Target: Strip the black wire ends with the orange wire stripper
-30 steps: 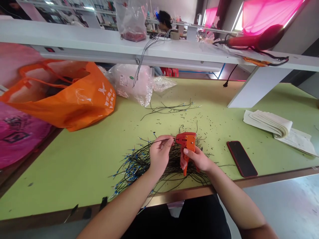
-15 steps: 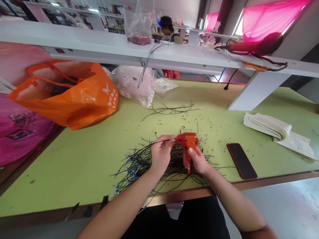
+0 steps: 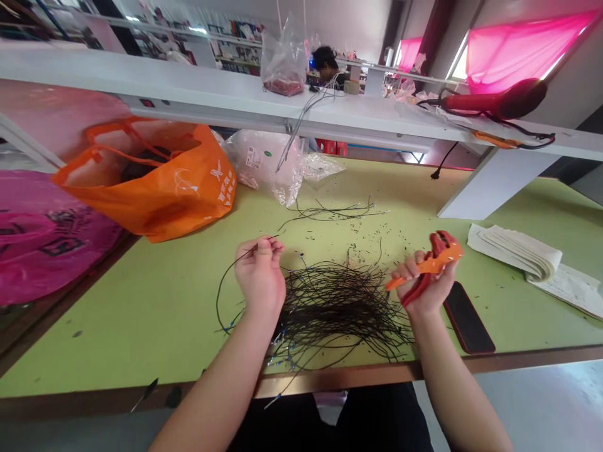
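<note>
Between thumb and fingers, my left hand pinches a thin black wire, which loops down on the left and pokes out past the fingertips. My right hand is wrapped round the handles of a red and orange wire stripper, its jaws tilted up and away from the wire. Between and below the hands lies a wide heap of black wires, several with blue ends on its left side. My left forearm hides part of those blue ends.
A phone and folded paper lie at the right. Loose wires and black scraps are farther back. An orange bag stands left, beside clear plastic bags. A white shelf with a heat gun crosses behind.
My right hand has carried the wire stripper off to the right, away from the wire, and turned it. My left hand has moved left with the wire. The view has shifted slightly.
</note>
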`<action>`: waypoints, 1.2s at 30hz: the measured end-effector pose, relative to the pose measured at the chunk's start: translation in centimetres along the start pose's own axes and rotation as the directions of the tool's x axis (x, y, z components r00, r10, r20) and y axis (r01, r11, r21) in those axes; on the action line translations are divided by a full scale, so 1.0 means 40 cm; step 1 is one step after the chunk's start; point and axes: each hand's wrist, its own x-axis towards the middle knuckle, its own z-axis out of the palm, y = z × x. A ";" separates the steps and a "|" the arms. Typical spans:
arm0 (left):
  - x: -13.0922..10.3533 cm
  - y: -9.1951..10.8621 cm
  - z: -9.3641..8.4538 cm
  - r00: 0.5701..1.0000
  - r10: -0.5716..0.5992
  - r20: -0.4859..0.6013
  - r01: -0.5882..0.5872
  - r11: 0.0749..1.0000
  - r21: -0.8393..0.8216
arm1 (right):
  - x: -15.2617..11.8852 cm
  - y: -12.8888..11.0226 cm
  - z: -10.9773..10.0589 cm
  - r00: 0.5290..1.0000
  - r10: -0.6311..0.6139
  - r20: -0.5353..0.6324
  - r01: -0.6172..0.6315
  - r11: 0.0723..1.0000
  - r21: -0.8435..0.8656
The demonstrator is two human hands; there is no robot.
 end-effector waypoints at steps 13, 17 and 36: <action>-0.135 0.033 0.031 0.653 0.394 0.646 -0.692 0.657 0.298 | -0.064 0.124 0.037 0.876 0.357 0.325 -0.296 0.929 -0.223; -0.149 0.028 0.033 0.610 0.392 0.689 -0.712 0.652 0.261 | -0.060 0.139 0.013 0.879 0.394 0.269 -0.326 0.908 -0.264; -0.166 0.023 0.043 0.583 0.393 0.711 -0.685 0.708 0.170 | -0.071 0.171 -0.009 0.921 0.366 0.132 -0.328 0.913 -0.245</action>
